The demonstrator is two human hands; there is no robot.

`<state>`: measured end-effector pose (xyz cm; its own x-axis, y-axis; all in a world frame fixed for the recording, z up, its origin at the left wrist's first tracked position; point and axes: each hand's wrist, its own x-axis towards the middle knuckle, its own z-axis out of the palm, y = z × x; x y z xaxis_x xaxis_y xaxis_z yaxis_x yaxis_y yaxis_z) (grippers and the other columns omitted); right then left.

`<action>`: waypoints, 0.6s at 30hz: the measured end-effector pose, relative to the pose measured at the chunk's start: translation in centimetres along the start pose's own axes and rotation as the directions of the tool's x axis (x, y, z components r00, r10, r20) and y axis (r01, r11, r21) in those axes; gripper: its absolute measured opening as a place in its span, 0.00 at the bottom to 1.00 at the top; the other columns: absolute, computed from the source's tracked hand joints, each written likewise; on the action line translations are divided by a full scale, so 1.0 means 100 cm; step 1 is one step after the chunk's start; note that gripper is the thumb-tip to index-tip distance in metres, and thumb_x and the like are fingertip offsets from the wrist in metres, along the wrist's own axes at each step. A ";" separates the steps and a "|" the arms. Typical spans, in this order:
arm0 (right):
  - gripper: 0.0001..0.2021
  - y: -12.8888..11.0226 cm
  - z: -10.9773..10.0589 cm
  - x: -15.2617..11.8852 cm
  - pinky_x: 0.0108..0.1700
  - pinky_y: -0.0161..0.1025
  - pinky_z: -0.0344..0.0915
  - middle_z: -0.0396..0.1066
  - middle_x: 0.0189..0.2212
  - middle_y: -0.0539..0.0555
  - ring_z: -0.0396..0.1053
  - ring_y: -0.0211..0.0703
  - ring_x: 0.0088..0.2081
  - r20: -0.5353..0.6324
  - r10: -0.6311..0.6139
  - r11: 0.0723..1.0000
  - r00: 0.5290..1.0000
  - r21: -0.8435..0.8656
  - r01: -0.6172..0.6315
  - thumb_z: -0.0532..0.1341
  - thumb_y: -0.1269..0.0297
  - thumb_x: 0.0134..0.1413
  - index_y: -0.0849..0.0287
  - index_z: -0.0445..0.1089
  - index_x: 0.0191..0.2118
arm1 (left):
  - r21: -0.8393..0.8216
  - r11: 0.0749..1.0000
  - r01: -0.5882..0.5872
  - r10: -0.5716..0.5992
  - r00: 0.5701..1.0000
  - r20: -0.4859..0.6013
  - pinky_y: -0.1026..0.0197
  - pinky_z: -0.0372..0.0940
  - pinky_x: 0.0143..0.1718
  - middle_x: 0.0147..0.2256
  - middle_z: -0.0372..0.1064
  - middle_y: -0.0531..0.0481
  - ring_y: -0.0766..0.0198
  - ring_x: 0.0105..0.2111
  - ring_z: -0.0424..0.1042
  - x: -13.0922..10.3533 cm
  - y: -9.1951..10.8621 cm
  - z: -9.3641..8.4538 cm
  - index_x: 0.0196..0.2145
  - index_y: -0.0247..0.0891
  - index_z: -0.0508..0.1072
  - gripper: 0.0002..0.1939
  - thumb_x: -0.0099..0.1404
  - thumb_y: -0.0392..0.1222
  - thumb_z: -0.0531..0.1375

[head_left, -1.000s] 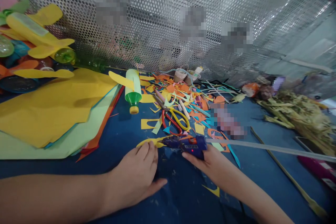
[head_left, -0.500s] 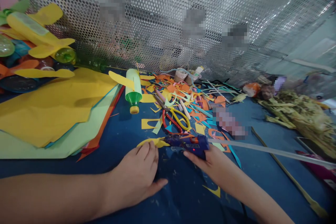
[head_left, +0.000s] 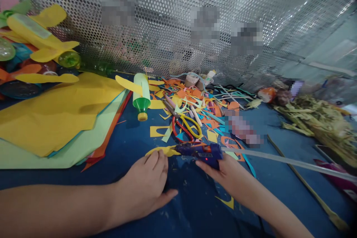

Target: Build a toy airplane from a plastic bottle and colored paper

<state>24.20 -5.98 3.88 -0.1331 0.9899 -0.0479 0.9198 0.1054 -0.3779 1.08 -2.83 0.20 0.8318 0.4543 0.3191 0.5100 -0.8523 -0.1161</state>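
Observation:
My right hand is wrapped round a blue hot glue gun with a small red light lit. A long clear glue stick runs out of its back to the right. The gun's nozzle touches or nearly touches a yellow paper piece. My left hand holds that piece against the table, fingers together on it and thumb stretched apart. Part of the paper is hidden under the fingers. Just beyond the gun lie red-handled scissors and yellow-handled scissors.
A green-capped bottle model with yellow paper wings stands beyond my hands. Paper scraps pile up behind the scissors. Stacked coloured sheets and a yellow bottle plane are at left. Dried husks and a stick lie right.
Almost nothing differs. Both hands, the glue gun and the yellow paper piece keep nearly the same places; only the glue stick's far end sits slightly differently.

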 end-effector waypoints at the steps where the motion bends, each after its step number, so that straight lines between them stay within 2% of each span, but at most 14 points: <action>1: 0.16 0.001 -0.001 -0.001 0.46 0.49 0.67 0.74 0.39 0.60 0.71 0.55 0.44 0.005 -0.002 1.000 1.000 -0.005 0.002 0.55 0.56 0.55 0.60 0.72 0.42 | 0.002 1.000 0.000 0.000 1.000 -0.004 0.54 0.65 0.38 0.44 0.70 0.31 0.48 0.43 0.69 0.000 0.000 0.000 0.44 0.23 0.71 0.29 0.64 0.54 0.47; 5: 0.15 -0.001 0.000 -0.004 0.47 0.46 0.67 0.74 0.41 0.56 0.70 0.52 0.44 -0.017 -0.045 0.999 0.999 0.010 0.045 0.55 0.56 0.55 0.55 0.70 0.45 | -0.004 1.000 0.005 -0.005 1.000 -0.019 0.55 0.65 0.39 0.43 0.71 0.32 0.48 0.43 0.69 0.000 0.001 0.001 0.44 0.24 0.72 0.29 0.64 0.54 0.47; 8: 0.16 -0.003 0.002 -0.003 0.48 0.46 0.66 0.73 0.43 0.57 0.69 0.52 0.46 -0.026 -0.052 0.998 0.998 0.027 0.053 0.54 0.56 0.55 0.56 0.69 0.46 | -0.008 1.000 0.006 -0.006 1.000 -0.015 0.54 0.65 0.39 0.43 0.71 0.32 0.48 0.42 0.69 0.000 0.000 0.002 0.44 0.24 0.72 0.29 0.64 0.55 0.48; 13: 0.16 0.001 0.004 -0.005 0.44 0.48 0.68 0.75 0.37 0.60 0.72 0.55 0.42 -0.023 0.002 1.000 1.000 -0.027 -0.003 0.55 0.54 0.55 0.59 0.72 0.40 | -0.010 1.000 0.002 -0.002 0.999 -0.034 0.55 0.66 0.39 0.42 0.71 0.32 0.48 0.42 0.70 0.001 0.000 0.001 0.43 0.23 0.73 0.29 0.63 0.55 0.50; 18: 0.15 -0.001 0.003 -0.006 0.42 0.49 0.68 0.75 0.36 0.59 0.72 0.55 0.41 -0.040 -0.003 0.999 0.999 -0.048 0.001 0.55 0.55 0.55 0.58 0.72 0.40 | -0.004 1.000 0.003 -0.003 1.000 0.006 0.55 0.66 0.38 0.43 0.70 0.32 0.48 0.42 0.69 0.001 0.001 0.000 0.44 0.23 0.72 0.29 0.63 0.55 0.49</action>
<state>24.12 -6.65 3.63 -0.1212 0.9926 -0.0095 0.9364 0.1112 -0.3327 1.18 -2.85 0.21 0.8313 0.4584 0.3142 0.5118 -0.8519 -0.1111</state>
